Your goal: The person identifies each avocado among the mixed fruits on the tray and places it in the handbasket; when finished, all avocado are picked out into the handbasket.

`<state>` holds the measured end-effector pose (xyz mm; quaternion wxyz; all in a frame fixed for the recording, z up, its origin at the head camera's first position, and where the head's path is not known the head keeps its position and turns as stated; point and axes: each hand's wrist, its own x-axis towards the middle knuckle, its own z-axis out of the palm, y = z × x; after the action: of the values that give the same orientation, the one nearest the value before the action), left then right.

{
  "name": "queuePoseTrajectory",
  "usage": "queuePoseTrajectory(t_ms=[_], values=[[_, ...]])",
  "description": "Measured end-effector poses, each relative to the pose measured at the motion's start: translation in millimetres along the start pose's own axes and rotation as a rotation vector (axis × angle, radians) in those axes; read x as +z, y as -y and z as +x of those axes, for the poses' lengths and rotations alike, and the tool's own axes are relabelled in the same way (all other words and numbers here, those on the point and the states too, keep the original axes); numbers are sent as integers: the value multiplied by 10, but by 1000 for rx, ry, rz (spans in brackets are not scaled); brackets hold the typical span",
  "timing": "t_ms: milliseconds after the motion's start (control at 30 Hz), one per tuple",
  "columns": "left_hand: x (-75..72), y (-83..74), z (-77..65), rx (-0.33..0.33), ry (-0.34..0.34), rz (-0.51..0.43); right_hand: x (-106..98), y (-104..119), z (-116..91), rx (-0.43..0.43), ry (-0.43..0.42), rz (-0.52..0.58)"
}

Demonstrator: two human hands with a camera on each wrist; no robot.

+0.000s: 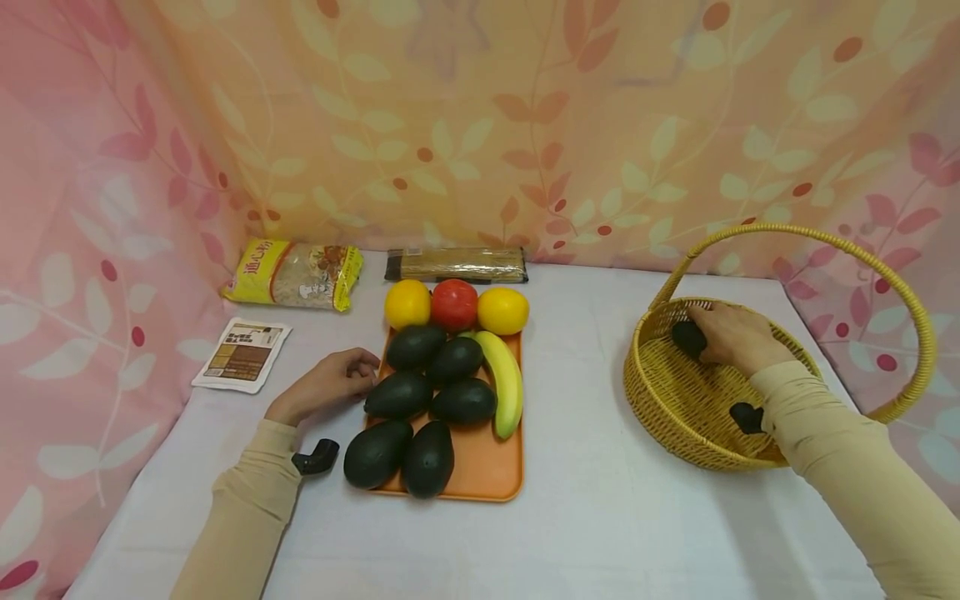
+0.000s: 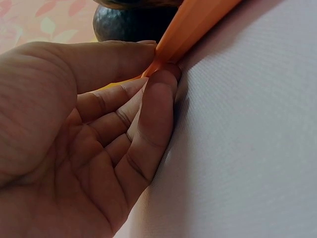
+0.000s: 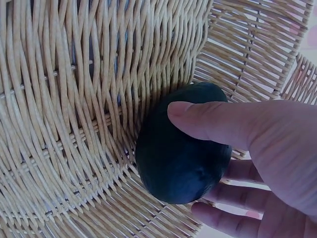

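Inside the wicker basket (image 1: 675,425), my right hand (image 1: 738,337) grips a dark avocado (image 3: 181,148), thumb across its top and fingers along its side. The avocado lies against the woven wall in the right wrist view. At the left edge of the orange tray (image 1: 487,475), my left hand (image 1: 330,383) pinches the rim between thumb and fingertips (image 2: 158,106). Several dark avocados (image 1: 429,458) rest on the tray beside a banana (image 1: 506,387). Along its far end sit a red fruit (image 1: 453,305) and two yellow fruits (image 1: 504,311).
Behind the tray lies a pack of dry noodles (image 1: 457,264). A yellow food bag (image 1: 296,275) and a flat white-and-brown packet (image 1: 242,355) lie at the left. The basket's tall handle (image 1: 911,308) arches over its right side. Flowered cloth (image 1: 480,125) hangs around the table.
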<state>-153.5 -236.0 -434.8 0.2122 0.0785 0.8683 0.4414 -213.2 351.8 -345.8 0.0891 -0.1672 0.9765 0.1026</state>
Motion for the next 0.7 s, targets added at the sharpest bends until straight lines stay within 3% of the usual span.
queuePoseTrajectory(t_ms=[300,433,600,700], values=[[-5,-28,-22,-5,2,-12,-60,37,-36,26,23,26],[-9,-24,-19,3,6,-15,-179,112,-100,36,-30,52],[-8,-6,-11,7,1,-10,-393,383,-207,21,-260,87],[-5,4,-7,0,-1,-6,-538,660,-302,-26,-496,119]])
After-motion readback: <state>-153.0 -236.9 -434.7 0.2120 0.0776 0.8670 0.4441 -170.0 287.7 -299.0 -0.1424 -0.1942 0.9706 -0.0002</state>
